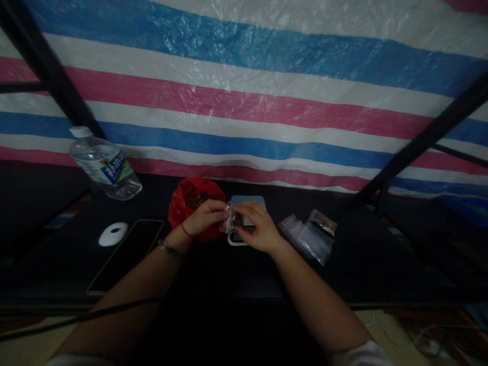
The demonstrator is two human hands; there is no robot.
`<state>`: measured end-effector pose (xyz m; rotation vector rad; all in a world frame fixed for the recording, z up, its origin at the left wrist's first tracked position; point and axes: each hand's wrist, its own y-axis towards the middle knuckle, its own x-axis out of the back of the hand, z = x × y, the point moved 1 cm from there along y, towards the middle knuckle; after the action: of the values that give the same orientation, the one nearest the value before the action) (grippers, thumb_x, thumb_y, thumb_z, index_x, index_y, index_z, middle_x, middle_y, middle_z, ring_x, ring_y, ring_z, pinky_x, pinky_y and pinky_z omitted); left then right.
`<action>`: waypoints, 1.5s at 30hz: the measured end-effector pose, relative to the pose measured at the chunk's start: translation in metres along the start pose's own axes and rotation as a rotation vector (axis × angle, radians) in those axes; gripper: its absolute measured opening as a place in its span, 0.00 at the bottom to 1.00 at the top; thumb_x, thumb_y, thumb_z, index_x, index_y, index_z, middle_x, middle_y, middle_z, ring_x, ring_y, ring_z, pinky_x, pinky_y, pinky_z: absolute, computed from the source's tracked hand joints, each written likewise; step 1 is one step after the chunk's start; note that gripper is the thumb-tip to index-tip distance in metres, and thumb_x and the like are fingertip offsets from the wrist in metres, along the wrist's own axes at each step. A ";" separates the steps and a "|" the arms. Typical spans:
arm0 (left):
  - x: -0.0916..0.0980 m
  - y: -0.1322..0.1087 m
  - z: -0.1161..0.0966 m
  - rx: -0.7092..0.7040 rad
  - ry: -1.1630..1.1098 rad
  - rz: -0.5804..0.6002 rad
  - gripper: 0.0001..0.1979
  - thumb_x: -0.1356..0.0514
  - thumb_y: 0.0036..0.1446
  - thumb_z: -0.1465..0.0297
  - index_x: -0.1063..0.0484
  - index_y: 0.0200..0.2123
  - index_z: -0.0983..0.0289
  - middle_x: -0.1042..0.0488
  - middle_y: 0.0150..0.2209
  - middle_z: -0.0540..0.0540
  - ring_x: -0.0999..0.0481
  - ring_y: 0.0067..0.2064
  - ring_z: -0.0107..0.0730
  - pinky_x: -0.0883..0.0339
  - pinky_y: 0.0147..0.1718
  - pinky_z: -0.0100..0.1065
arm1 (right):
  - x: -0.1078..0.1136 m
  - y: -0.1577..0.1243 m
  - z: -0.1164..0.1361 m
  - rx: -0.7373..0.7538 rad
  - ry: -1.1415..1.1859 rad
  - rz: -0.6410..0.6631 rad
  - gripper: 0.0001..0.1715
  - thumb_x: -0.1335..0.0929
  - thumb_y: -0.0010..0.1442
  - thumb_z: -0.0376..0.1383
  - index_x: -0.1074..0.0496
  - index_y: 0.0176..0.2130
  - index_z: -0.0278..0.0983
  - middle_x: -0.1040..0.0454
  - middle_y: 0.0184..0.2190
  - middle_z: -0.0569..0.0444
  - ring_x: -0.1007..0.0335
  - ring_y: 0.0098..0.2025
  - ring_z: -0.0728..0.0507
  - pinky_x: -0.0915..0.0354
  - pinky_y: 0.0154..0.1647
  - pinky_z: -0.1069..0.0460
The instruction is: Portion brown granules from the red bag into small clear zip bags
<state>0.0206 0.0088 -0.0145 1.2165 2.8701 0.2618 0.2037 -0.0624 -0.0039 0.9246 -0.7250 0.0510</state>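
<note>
Over the dark table (213,274), before a red bag (183,201) and small scale (247,203), the left hand (204,216) and right hand (255,226) pinch shut on a small clear zip bag (231,219), likely light, limp and slippery, best gripped along its top edge.

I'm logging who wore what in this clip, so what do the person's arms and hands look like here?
Both forearms are bare. The left hand has a thin red string at the wrist and a beaded bracelet below it. The right hand shows no jewellery. White sleeve edges show at the frame's bottom.
</note>
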 end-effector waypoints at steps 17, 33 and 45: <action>-0.020 -0.002 -0.003 0.120 0.045 0.234 0.17 0.38 0.53 0.58 0.28 0.26 0.68 0.31 0.18 0.48 0.34 0.17 0.20 0.42 0.17 0.22 | -0.021 -0.008 -0.003 -0.426 0.459 0.213 0.27 0.29 0.50 0.48 0.42 0.16 0.37 0.39 0.15 0.61 0.43 0.20 0.52 0.46 0.23 0.56; -0.021 -0.002 -0.006 0.057 0.165 0.113 0.14 0.41 0.53 0.63 0.32 0.22 0.68 0.34 0.15 0.47 0.37 0.17 0.19 0.44 0.17 0.21 | -0.018 -0.006 -0.016 -0.454 0.502 0.274 0.14 0.38 0.53 0.29 0.33 0.19 0.35 0.36 0.17 0.59 0.40 0.23 0.51 0.44 0.26 0.57; -0.022 -0.005 -0.016 0.153 0.372 0.106 0.06 0.47 0.42 0.76 0.35 0.16 0.66 0.35 0.13 0.45 0.38 0.15 0.20 0.49 0.14 0.21 | -0.016 -0.006 -0.008 -0.442 0.301 0.271 0.13 0.39 0.46 0.29 0.43 0.14 0.36 0.46 0.14 0.61 0.48 0.19 0.53 0.52 0.23 0.56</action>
<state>0.0311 -0.0126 -0.0005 1.4935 3.1924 0.3045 0.1979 -0.0563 -0.0209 0.3803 -0.5447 0.2543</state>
